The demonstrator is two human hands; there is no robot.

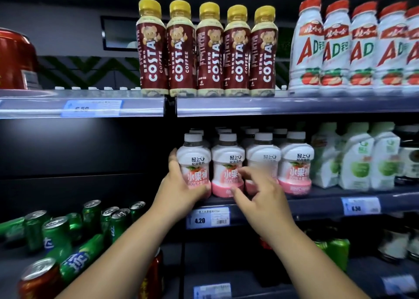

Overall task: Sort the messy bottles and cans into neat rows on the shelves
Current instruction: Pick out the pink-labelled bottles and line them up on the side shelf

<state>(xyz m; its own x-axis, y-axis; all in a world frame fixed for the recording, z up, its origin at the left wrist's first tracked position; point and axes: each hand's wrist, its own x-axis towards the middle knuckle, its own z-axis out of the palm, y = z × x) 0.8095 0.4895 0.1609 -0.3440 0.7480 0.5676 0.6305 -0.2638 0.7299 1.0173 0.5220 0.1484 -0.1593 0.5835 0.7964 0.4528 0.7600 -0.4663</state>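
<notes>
Pink-and-white plastic drink bottles (295, 162) with white caps stand upright, four in the front row, on the dark middle shelf (317, 199). Left hand (181, 185) grips the leftmost bottle (193, 160): thumb up its left side, fingers curled round its pink base. Right hand (260, 194) is before the second bottle (227, 162), fingers half curled and blurred; whether it holds the bottle cannot be told. Green aluminium cans (56, 233) lie and stand jumbled at lower left.

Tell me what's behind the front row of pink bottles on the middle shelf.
White caps of more bottles show above the front row of pink bottles. Their bodies and labels are covered, and how deep the rows go cannot be seen.
</notes>
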